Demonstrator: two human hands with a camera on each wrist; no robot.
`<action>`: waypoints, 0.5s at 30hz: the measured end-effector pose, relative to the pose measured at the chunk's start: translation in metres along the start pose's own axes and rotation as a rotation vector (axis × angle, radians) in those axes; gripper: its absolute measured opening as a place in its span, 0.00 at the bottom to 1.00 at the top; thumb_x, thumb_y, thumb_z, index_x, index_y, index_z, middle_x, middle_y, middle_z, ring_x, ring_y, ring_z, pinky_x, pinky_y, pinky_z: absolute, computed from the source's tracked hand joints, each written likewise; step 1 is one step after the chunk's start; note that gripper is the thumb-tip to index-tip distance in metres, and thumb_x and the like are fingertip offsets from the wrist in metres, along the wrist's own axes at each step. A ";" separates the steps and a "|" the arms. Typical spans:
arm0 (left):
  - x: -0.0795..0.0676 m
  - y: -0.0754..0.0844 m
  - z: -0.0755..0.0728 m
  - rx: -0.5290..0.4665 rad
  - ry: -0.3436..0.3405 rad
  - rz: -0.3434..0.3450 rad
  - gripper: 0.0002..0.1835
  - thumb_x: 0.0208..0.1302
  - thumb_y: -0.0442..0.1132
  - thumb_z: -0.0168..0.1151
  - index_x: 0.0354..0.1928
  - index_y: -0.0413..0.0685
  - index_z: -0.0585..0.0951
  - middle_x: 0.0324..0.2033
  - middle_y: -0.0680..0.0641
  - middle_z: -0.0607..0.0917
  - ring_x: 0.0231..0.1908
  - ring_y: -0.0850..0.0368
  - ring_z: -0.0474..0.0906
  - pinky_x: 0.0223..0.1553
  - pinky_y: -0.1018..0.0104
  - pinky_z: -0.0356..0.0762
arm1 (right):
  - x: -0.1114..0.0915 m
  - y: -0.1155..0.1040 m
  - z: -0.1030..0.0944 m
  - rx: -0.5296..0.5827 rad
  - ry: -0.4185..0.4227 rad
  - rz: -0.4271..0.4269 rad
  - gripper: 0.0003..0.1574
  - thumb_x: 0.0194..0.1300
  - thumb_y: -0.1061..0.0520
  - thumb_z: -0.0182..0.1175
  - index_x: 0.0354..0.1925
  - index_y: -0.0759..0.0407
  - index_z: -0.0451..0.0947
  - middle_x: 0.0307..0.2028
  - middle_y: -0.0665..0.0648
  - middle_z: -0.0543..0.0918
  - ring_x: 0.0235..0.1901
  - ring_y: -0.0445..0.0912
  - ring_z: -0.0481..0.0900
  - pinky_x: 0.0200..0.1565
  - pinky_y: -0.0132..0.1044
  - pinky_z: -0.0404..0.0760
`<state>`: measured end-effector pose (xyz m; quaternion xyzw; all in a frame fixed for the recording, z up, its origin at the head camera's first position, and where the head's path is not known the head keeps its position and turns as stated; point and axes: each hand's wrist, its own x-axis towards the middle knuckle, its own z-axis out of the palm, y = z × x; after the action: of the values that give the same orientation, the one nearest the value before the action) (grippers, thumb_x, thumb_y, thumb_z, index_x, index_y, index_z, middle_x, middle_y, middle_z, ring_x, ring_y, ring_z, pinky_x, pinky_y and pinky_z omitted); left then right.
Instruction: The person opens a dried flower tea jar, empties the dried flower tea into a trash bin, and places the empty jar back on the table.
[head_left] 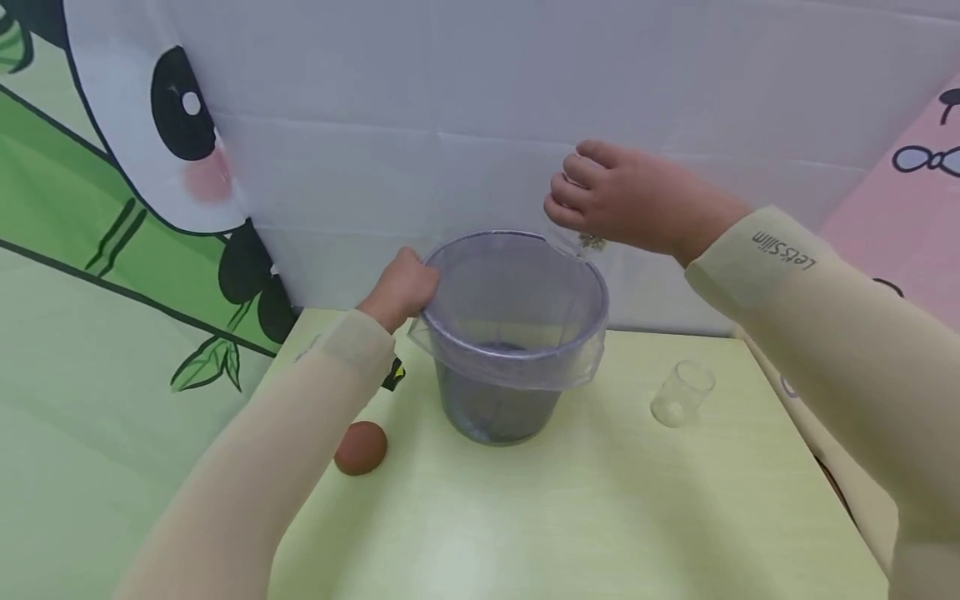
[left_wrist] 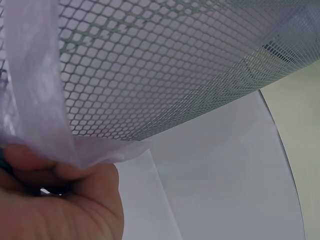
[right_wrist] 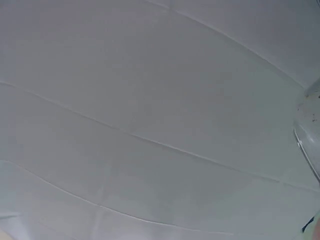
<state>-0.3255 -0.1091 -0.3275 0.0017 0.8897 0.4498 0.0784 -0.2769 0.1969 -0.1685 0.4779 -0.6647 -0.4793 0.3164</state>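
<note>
A mesh trash bin [head_left: 495,408] stands on the table, lined with a clear plastic bag [head_left: 517,367] folded over its rim. My left hand [head_left: 405,287] grips the bin's left rim; in the left wrist view, its curled fingers [left_wrist: 95,185] pinch the bag's edge beside the mesh [left_wrist: 135,65]. Above the bin's back right rim, my right hand [head_left: 611,196] holds a clear cup [head_left: 562,242], tipped down towards the opening and mostly hidden by the hand. Small greenish-brown bits [head_left: 592,242] show in it. At the right wrist view's edge appears part of the cup [right_wrist: 309,135], with specks on its wall.
A clear glass [head_left: 682,393] is on the table at right. Left of the bin lie a reddish-brown rounded object [head_left: 362,447] and a small black-and-yellow item [head_left: 393,375], partly behind the left sleeve. A white sheet [head_left: 480,125] hangs close behind the table [head_left: 555,517].
</note>
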 end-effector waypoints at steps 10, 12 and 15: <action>0.002 0.000 -0.001 -0.008 0.012 0.008 0.30 0.72 0.36 0.41 0.72 0.31 0.54 0.46 0.37 0.73 0.26 0.55 0.73 0.21 0.68 0.70 | 0.006 -0.007 0.005 0.013 0.008 0.021 0.32 0.56 0.73 0.67 0.58 0.66 0.68 0.46 0.62 0.75 0.47 0.58 0.72 0.61 0.47 0.69; 0.002 0.000 0.000 -0.006 0.007 0.003 0.29 0.73 0.36 0.40 0.72 0.31 0.54 0.46 0.37 0.73 0.24 0.56 0.71 0.20 0.68 0.68 | 0.006 -0.004 0.005 0.021 0.032 0.059 0.30 0.56 0.74 0.65 0.56 0.67 0.68 0.44 0.62 0.74 0.45 0.58 0.71 0.60 0.46 0.69; 0.001 -0.001 0.001 0.003 0.007 -0.002 0.29 0.73 0.36 0.40 0.72 0.31 0.54 0.45 0.37 0.73 0.24 0.56 0.70 0.20 0.68 0.68 | 0.008 0.001 0.002 0.031 0.045 0.077 0.30 0.55 0.74 0.64 0.55 0.68 0.67 0.42 0.62 0.73 0.44 0.59 0.71 0.60 0.46 0.69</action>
<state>-0.3260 -0.1089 -0.3285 -0.0006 0.8906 0.4485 0.0757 -0.2817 0.1906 -0.1685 0.4674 -0.6827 -0.4455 0.3421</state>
